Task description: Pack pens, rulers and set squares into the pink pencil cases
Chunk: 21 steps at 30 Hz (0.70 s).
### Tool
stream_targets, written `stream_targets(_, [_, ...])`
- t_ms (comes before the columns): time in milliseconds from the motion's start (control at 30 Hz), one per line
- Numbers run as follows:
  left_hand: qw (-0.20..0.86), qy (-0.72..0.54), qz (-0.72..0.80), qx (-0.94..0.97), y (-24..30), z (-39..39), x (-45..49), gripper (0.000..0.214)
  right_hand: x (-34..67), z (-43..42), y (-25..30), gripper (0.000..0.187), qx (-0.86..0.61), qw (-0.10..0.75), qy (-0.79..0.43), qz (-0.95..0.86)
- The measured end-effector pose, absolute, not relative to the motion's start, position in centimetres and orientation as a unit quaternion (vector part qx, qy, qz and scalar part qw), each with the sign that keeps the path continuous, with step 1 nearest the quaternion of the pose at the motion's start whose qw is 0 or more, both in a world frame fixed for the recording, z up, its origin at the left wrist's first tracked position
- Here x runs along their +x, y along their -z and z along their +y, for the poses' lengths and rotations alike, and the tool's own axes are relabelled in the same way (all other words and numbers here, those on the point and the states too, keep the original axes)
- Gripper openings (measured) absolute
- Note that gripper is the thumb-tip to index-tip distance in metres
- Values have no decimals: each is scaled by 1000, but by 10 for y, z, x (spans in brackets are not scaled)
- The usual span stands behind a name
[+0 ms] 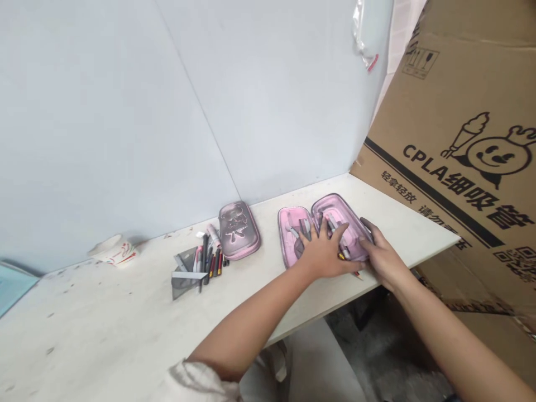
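Open pink case (290, 222) lies near front edge of table (104, 324), both halves flat. Left hand (324, 254) on top of case, fingers spread, palm pressing pens (335, 226) inside. Right hand (383, 257) at case's right edge, fingers curled against rim, probably gripping it; thumb side hidden. Left of case: closed pink case (238, 230), further left loose pens (209, 257), set square (186, 279), paper cup (113, 250). Right of case: cardboard box (460, 139).

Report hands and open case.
Left hand spread flat inside open pink case. Right hand on its right edge. Closed case, loose pens left, apart.
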<state>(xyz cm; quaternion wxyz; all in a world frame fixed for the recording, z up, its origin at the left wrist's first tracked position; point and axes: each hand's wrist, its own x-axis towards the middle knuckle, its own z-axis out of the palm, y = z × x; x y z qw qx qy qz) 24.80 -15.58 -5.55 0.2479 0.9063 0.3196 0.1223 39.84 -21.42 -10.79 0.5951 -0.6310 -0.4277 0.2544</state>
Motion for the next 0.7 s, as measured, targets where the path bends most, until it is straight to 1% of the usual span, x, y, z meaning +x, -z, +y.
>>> stream_targets(133, [292, -155, 267, 905, 42, -132, 259, 66, 407, -198, 91, 54, -630, 625, -191, -420])
stream_targets(200, [314, -213, 228, 897, 30, -115, 265, 56, 410, -186, 68, 55, -631, 618, -137, -448])
stream_targets(267, [324, -299, 201, 875, 17, -99, 269, 46, 405, -176, 37, 57, -631, 597, -71, -490])
stream_targets(333, [345, -382, 201, 833, 7, -84, 268, 39, 391, -166, 7, 58, -632, 556, -15, -539])
stream_targets(433, [411, -468, 224, 749, 2, -65, 255, 36, 356, -150, -27, 60, -643, 485, 25, -593])
stream_targets(533, [496, -503, 258, 660, 10, -52, 233, 41, 317, -131, -38, 59, -673, 406, 27, -617])
stream_targets(567, [508, -502, 281, 641, 16, -48, 225, 43, 305, -125, -37, 58, -682, 372, 23, -630])
stream_targets(633, [470, -468, 365, 654, 27, -41, 212, 44, 284, -114, -29, 56, -694, 300, 13, -654])
stream_targets(700, [388, -410, 450, 692, 38, -36, 200, 44, 270, -106, -16, 55, -706, 241, 1, -665])
